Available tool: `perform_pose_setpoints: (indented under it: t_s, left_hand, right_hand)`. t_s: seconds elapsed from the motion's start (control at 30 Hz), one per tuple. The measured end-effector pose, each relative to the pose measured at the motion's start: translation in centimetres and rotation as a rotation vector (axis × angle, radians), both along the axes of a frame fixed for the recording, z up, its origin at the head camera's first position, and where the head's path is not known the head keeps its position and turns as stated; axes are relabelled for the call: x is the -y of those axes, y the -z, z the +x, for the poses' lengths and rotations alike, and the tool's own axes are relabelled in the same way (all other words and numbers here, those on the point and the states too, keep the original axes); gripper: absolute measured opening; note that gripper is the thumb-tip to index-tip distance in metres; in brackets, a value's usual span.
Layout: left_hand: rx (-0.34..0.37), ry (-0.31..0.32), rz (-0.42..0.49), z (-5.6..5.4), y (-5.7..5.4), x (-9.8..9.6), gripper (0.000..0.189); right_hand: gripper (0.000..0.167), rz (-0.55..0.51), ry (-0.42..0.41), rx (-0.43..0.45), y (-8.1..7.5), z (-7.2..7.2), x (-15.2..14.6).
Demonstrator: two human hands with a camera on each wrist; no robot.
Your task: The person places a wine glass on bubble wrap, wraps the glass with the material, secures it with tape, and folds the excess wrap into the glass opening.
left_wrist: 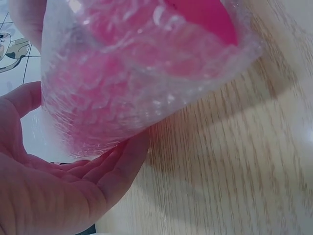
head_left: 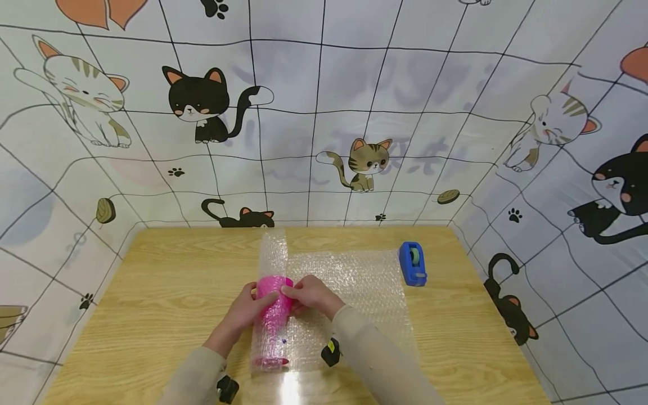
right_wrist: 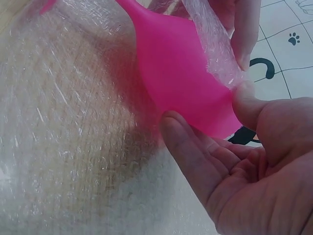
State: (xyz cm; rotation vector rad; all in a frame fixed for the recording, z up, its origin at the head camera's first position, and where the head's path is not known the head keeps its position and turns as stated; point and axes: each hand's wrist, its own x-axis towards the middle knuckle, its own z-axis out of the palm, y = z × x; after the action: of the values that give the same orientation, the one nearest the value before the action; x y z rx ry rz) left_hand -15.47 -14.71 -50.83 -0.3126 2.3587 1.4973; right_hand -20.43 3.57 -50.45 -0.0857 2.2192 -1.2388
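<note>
A pink wine glass (head_left: pixel 274 315) lies on its side on a sheet of bubble wrap (head_left: pixel 349 281), its bowl away from me and its round foot (head_left: pixel 270 362) nearest. One layer of the wrap covers its left side and top. My left hand (head_left: pixel 246 311) holds the wrapped bowl from the left, fingers curled under it in the left wrist view. From the right, my right hand (head_left: pixel 312 296) grips the bowl near the rim. In the right wrist view its thumb (right_wrist: pixel 249 105) presses the wrap's edge at the rim, and its fingers are under the bare pink bowl (right_wrist: pixel 181 68).
A blue tape dispenser (head_left: pixel 413 264) with a roll of tape stands at the back right, beside the wrap's far corner. The wooden table (head_left: pixel 177 270) meets cat-printed cloth walls (head_left: pixel 304 129) at the back and sides. A strip of wrap extends past the glass's rim.
</note>
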Motion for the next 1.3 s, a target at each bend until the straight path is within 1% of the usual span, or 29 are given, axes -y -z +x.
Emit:
perform_pose_setpoints:
  t_s: [0.13, 0.4, 0.53, 0.7, 0.8, 1.07, 1.17, 1.3]
  left_hand:
    - [-0.014, 0.0, -0.019, 0.0, 0.1, -0.2, 0.089]
    - [-0.032, 0.005, -0.045, 0.0, 0.2, -0.5, 0.091]
    - [-0.037, -0.003, -0.052, 0.1, 0.3, -0.7, 0.091]
    - [-0.036, -0.01, -0.072, 0.3, 0.4, -0.9, 0.091]
    - [-0.044, -0.013, -0.084, 0.3, 0.5, -1.1, 0.092]
    - [-0.084, -0.008, -0.144, 0.3, 0.6, -1.5, 0.095]
    - [-0.09, -0.002, -0.141, 0.4, 0.5, -1.5, 0.094]
    - [-0.08, 0.012, -0.104, 0.5, 0.3, -1.3, 0.093]
  right_hand:
    - [0.039, -0.005, -0.001, 0.002, 0.0, -0.1, 0.0]
    - [0.039, 0.021, -0.016, 0.019, -0.8, -0.1, -0.1]
    - [0.044, 0.057, -0.02, 0.015, -1.0, -0.2, -0.3]
    - [0.05, 0.05, 0.006, 0.006, -1.2, -0.3, -0.3]
    - [0.051, 0.049, 0.015, -0.005, -1.2, -0.3, -0.2]
    - [0.052, 0.101, 0.022, -0.035, -0.7, -0.2, -0.3]
    - [0.05, 0.096, 0.028, -0.028, -0.5, -0.3, -0.3]
    - [0.049, 0.089, 0.032, -0.02, -0.3, -0.4, -0.3]
